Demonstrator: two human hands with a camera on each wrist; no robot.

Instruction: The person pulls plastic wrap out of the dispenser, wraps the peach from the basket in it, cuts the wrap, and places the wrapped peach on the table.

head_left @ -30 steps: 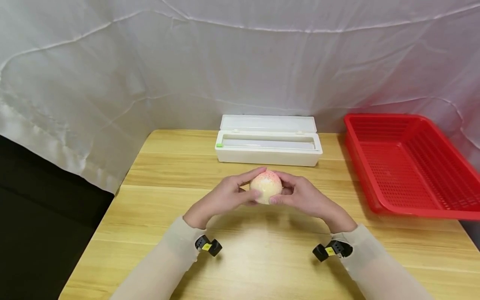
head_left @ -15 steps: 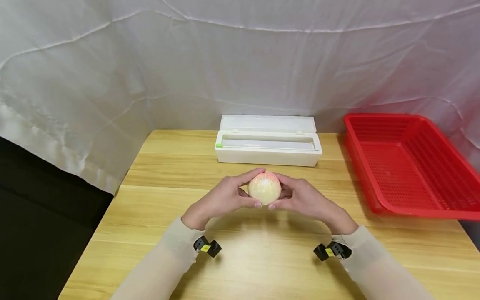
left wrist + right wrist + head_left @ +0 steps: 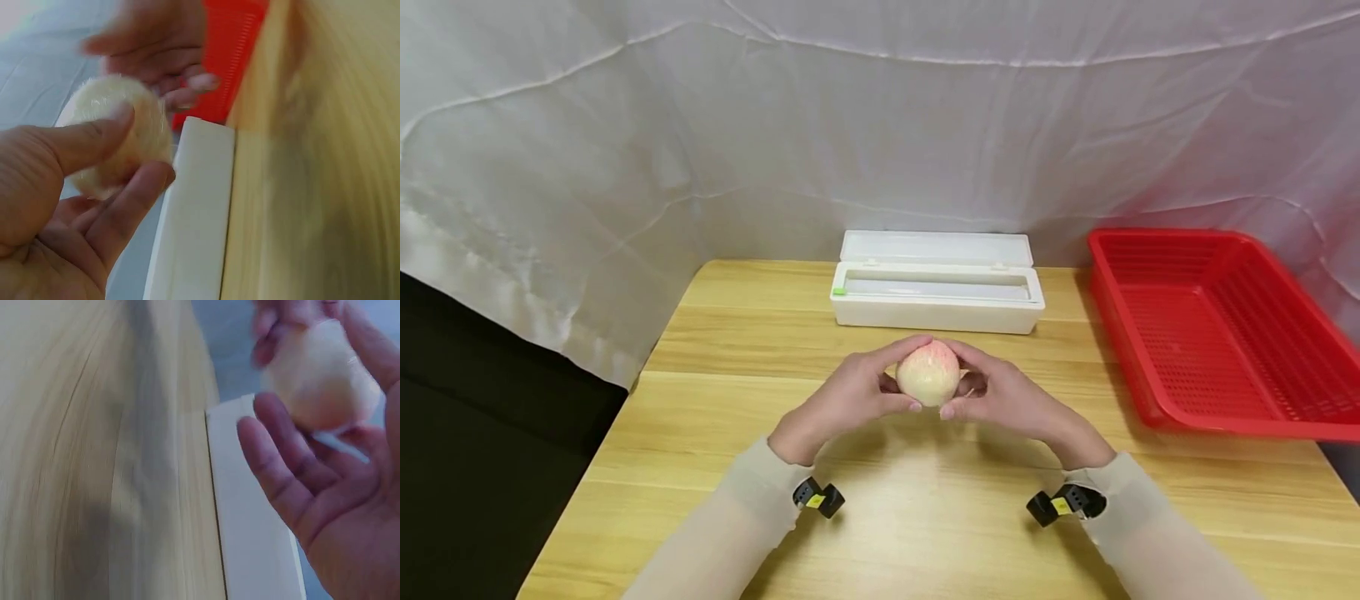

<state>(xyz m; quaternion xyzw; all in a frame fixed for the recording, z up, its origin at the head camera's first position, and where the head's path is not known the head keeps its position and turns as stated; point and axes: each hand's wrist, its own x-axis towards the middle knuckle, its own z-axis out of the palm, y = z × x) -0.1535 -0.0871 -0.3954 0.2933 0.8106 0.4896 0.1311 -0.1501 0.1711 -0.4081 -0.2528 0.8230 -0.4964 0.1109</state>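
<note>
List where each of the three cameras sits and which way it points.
Head: worn high, looking forward and down at the wooden table; shows both forearms, left hand and right hand holding a peach.
Left wrist: below the left hand, looking along the palm toward the peach, white box and red basket.
Right wrist: below the right hand, facing the peach and white box.
Shared: all show the peach, both hands and the white box.
</note>
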